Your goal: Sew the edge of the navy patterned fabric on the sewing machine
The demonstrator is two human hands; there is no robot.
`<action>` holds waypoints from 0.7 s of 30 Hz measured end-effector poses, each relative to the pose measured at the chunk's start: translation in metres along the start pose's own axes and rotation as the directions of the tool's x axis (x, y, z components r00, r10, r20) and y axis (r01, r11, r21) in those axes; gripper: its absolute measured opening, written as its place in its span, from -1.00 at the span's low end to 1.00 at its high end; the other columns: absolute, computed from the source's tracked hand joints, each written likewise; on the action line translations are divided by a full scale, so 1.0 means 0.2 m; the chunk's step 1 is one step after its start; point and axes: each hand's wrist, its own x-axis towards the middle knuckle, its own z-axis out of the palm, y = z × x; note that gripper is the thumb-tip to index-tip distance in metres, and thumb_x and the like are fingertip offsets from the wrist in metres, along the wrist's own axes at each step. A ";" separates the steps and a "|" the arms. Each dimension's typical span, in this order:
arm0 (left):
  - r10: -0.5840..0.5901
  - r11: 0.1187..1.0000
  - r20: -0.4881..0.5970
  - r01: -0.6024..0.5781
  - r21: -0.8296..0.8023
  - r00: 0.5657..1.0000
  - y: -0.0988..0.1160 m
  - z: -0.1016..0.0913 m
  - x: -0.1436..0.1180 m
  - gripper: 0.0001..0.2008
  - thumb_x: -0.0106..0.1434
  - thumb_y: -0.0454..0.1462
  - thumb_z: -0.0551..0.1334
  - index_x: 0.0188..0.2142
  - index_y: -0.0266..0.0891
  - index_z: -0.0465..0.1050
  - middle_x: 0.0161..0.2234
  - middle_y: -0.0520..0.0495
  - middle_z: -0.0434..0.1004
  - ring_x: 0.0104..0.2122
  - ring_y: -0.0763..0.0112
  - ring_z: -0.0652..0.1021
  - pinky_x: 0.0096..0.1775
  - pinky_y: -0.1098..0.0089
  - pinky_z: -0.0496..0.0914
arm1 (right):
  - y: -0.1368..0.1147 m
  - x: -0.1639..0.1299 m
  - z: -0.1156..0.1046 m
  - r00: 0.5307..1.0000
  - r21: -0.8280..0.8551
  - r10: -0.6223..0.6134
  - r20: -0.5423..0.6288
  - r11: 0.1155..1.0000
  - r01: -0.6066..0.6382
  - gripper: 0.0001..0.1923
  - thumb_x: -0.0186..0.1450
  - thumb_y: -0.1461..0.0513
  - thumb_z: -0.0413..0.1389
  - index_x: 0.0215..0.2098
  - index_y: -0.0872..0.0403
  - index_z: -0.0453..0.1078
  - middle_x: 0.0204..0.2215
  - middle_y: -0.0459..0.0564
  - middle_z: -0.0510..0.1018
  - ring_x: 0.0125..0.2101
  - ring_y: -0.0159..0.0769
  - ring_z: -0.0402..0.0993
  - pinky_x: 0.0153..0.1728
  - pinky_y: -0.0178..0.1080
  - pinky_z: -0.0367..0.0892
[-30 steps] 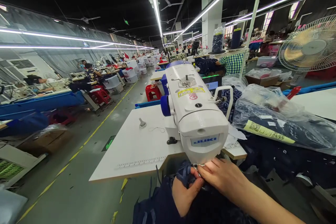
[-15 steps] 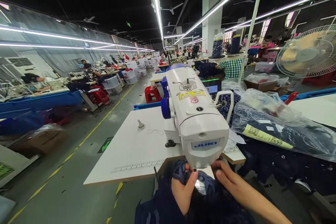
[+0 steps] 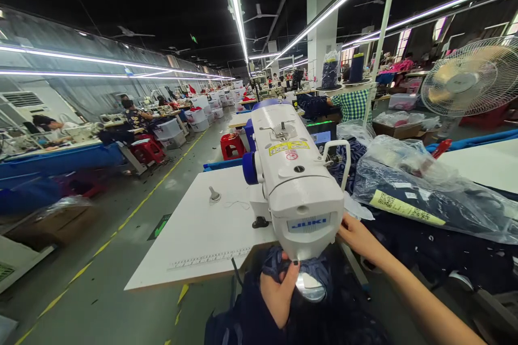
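A white sewing machine (image 3: 301,188) with a JUKI label stands in the middle of the view. Under its head, my left hand (image 3: 279,291) is closed on a navy patterned garment (image 3: 271,261), thumb on top. A shiny rounded metal plate (image 3: 311,287) shows beside the thumb. My right hand (image 3: 360,236) reaches along the right side of the machine head, off the garment held by the left. Its fingertips are hidden behind the head, so I cannot tell what they touch. Below that hand runs a narrow grey strip (image 3: 353,267).
On the white tabletop (image 3: 194,226) lie a small grey cone-shaped object (image 3: 214,194) and a loose thread. Plastic-bagged navy fabric (image 3: 421,199) is piled at the right. A fan (image 3: 461,83), a red stool (image 3: 232,146) and seated workers are farther off.
My right hand has moved up and right, away from the garment to the machine's side. The white ruled table piece there no longer shows. The left hand keeps its grip.
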 end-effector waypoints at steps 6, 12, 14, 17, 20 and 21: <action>0.059 0.997 -0.068 -0.062 -0.043 0.996 0.00 0.02 -0.02 -0.65 0.12 -0.02 0.19 -0.27 -0.23 0.46 -0.28 -0.19 0.57 -0.15 0.08 0.51 -0.09 0.14 0.30 | 0.14 0.28 -0.10 0.999 -0.282 0.048 -0.025 0.958 -0.053 -0.81 0.35 0.19 0.04 -0.15 0.12 0.41 -0.19 0.05 0.51 -0.20 -0.19 0.46 -0.15 -0.09 0.36; 0.002 1.000 0.042 -0.003 0.024 0.999 0.02 0.02 -0.02 -0.60 0.05 0.04 0.22 -0.29 -0.22 0.40 -0.42 -0.08 0.51 -0.49 0.31 0.45 -0.35 0.28 0.33 | 0.17 0.32 -0.04 0.993 -0.455 0.106 -0.050 0.883 -0.117 -0.74 0.36 0.18 0.06 0.00 0.08 0.34 -0.02 0.03 0.43 -0.12 -0.19 0.44 -0.13 -0.06 0.40; 0.005 1.000 0.051 -0.006 0.026 0.999 0.01 0.02 -0.02 -0.58 0.06 0.06 0.20 -0.30 -0.23 0.41 -0.44 -0.07 0.48 -0.49 0.32 0.42 -0.35 0.29 0.31 | 0.17 0.31 -0.04 0.992 -0.469 0.107 -0.068 0.874 -0.126 -0.74 0.35 0.18 0.08 -0.01 0.07 0.34 -0.02 0.04 0.44 -0.13 -0.21 0.44 -0.13 -0.07 0.40; -0.014 0.999 0.057 0.012 0.038 0.998 -0.01 0.02 -0.02 -0.57 0.07 0.07 0.19 -0.31 -0.25 0.44 -0.51 -0.04 0.41 -0.49 0.32 0.39 -0.35 0.28 0.29 | 0.16 0.29 -0.06 0.991 -0.454 0.093 -0.099 0.882 -0.128 -0.78 0.35 0.20 0.08 -0.06 0.11 0.38 -0.07 0.04 0.46 -0.12 -0.18 0.44 -0.11 -0.04 0.37; -0.024 0.999 0.076 0.022 0.028 0.997 0.00 0.02 -0.03 -0.59 0.09 0.05 0.19 -0.28 -0.25 0.44 -0.47 -0.07 0.44 -0.44 0.28 0.42 -0.34 0.27 0.28 | 0.13 0.28 -0.09 0.991 -0.402 0.059 -0.118 0.910 -0.102 -0.81 0.35 0.28 0.01 -0.19 0.11 0.46 -0.15 0.09 0.51 -0.11 -0.10 0.42 -0.08 -0.05 0.31; -0.028 0.999 0.082 0.026 0.023 0.996 0.00 0.02 -0.03 -0.61 0.09 0.04 0.18 -0.30 -0.25 0.44 -0.43 -0.10 0.46 -0.42 0.26 0.44 -0.33 0.27 0.28 | 0.12 0.27 -0.10 0.991 -0.376 0.045 -0.123 0.922 -0.088 -0.78 0.34 0.29 -0.02 -0.22 0.11 0.48 -0.18 0.11 0.52 -0.11 -0.08 0.42 -0.08 -0.07 0.30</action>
